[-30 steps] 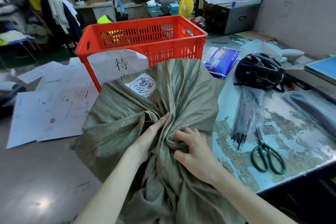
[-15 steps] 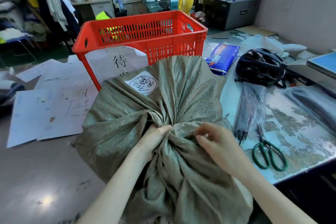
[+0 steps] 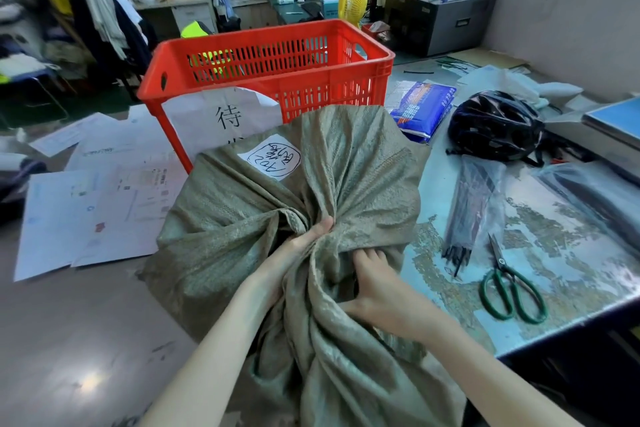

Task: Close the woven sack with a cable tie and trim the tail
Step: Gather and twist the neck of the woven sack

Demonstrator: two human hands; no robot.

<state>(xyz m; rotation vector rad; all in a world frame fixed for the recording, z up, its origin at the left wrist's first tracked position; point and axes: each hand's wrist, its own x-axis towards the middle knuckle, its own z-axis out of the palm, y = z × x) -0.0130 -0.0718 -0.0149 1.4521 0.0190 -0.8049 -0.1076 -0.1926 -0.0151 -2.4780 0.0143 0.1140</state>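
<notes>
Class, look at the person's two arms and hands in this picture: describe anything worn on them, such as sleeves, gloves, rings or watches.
Nothing is worn. The left hand and right hand are bare, without gloves, and no ring shows. Both forearms are bare to the frame's bottom edge: no sleeve, watch or band is in view.

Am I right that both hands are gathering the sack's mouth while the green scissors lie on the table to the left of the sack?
Not quite: the scissors lie to the right of the sack, as the head view shows. The rest holds: the left hand and right hand are gathering the sack's mouth, and the scissors are on the table.
</notes>
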